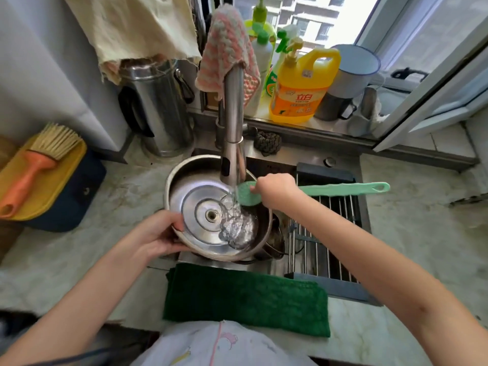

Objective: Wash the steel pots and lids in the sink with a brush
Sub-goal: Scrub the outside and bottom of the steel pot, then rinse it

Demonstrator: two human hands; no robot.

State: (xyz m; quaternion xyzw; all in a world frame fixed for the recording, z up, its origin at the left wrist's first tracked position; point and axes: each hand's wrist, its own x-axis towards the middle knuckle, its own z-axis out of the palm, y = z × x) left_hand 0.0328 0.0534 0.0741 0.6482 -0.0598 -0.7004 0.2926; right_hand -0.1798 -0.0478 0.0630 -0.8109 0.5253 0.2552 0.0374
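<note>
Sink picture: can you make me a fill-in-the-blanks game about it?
1. The right hand holds a long ____ brush.
2. The faucet is turned ____, pouring water onto the steel lid in the left hand.
3. The orange brush lies on a ____ board.
Missing words: green; on; yellow.

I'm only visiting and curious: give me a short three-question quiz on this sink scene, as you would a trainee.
1. True or false: water runs from the tap onto the steel lid.
2. Which hand grips the green brush? A left, B right.
3. Fill in: the orange brush lies on a ____ board.
Key: 1 true; 2 B, the right hand; 3 yellow.
</note>
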